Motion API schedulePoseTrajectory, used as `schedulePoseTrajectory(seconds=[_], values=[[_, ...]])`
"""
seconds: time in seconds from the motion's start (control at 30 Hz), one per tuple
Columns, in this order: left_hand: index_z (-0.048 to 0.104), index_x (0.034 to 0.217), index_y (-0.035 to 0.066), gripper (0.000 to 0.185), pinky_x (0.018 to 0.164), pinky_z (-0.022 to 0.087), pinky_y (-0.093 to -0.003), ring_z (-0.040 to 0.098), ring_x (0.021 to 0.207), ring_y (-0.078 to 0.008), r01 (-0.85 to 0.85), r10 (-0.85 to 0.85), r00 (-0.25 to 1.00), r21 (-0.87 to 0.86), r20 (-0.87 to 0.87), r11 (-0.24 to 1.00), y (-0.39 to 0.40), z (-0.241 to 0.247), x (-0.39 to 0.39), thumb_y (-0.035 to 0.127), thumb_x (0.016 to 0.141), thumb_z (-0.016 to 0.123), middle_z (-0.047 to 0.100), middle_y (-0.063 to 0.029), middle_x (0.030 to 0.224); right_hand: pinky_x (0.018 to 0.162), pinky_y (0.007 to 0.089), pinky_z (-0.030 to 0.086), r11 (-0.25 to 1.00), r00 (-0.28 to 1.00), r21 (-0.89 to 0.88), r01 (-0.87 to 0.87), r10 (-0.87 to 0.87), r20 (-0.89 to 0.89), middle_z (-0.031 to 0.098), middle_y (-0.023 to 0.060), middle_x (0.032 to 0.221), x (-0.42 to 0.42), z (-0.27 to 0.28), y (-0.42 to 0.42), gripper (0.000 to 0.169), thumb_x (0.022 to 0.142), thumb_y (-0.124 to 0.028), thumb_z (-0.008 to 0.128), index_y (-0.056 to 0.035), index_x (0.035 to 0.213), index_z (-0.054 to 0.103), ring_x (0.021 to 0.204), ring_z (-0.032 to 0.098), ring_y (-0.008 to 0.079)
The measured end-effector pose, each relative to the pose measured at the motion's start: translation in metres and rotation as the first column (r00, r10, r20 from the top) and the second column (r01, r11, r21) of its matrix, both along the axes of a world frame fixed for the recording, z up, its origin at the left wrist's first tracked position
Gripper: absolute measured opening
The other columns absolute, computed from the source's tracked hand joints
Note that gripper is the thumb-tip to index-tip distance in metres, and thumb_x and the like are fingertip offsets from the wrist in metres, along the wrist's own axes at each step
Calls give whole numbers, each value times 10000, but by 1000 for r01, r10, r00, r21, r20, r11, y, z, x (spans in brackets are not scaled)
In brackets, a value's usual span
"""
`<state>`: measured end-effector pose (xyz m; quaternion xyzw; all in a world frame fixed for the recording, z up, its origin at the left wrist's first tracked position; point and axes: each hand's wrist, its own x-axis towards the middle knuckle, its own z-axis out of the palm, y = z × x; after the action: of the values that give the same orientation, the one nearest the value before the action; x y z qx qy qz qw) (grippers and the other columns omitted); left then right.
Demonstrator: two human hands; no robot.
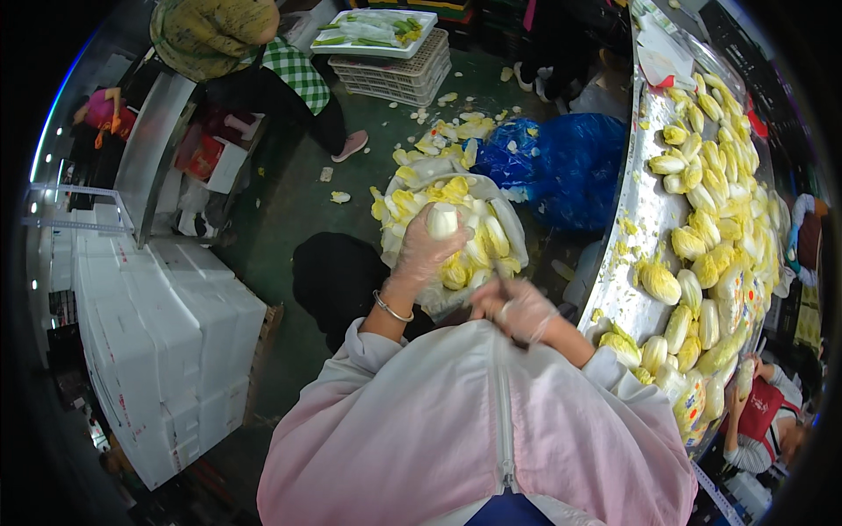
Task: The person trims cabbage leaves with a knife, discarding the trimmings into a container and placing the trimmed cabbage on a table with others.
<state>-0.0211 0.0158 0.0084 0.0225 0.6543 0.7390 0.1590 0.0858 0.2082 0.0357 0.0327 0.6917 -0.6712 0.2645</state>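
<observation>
My left hand (pixel 427 246), in a clear plastic glove, is closed round a Chinese cabbage (pixel 443 221) with its pale cut base facing up. Lower right of it, my gloved right hand (pixel 516 308) is blurred, its fingers curled around what looks like a dark handle; a blurred blade seems to point up from it. Below both hands stands a container lined with a white plastic bag (pixel 512 220), heaped with loose yellow cabbage leaves (pixel 454 191). To the right, many small Chinese cabbages (pixel 660 283) lie on a metal table, some of them in printed plastic wrapping.
The metal table (pixel 641 227) curves along my right. Blue plastic bags (pixel 572 171) lie beyond the container, among leaf scraps on the green floor. White foam boxes (pixel 164 329) are stacked at left. A co-worker in a checked apron (pixel 296 72) is ahead left; another is at lower right.
</observation>
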Motion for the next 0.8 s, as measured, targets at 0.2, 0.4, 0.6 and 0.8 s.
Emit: schedulePoseTrajectory(seconds=[0.2,0.4,0.6,0.8], values=[[606,1129,7,487,773,562,-418,693,844,-369,-320,-111,810,-593,-576,739,24,-9,5,175,747,856,698,-190,966,676,466,525,778,868,625,67,263,-421,654,211,790,-7,-4,15,67,877,-129,644,-62,878,643,733,657,393],[618,1127,30,497,775,536,-477,674,879,-405,-373,-173,719,-584,-673,720,37,-9,9,183,712,844,691,-205,963,772,470,546,452,843,870,196,376,-385,661,184,755,-42,6,24,206,812,-125,695,-67,998,628,724,676,377],[612,1133,25,505,781,534,-479,670,881,-409,-376,-189,712,-595,-676,711,39,-15,9,160,701,836,689,-203,962,808,474,541,382,886,912,147,359,-293,674,176,773,-47,2,23,149,854,-137,655,-66,980,618,741,686,375],[601,1109,19,429,755,547,-415,683,830,-315,-168,-72,851,-399,-521,902,39,-7,9,158,757,802,694,-147,920,950,543,460,364,970,921,142,133,-202,715,148,906,-58,-57,78,91,903,-122,588,-94,981,625,916,683,379]])
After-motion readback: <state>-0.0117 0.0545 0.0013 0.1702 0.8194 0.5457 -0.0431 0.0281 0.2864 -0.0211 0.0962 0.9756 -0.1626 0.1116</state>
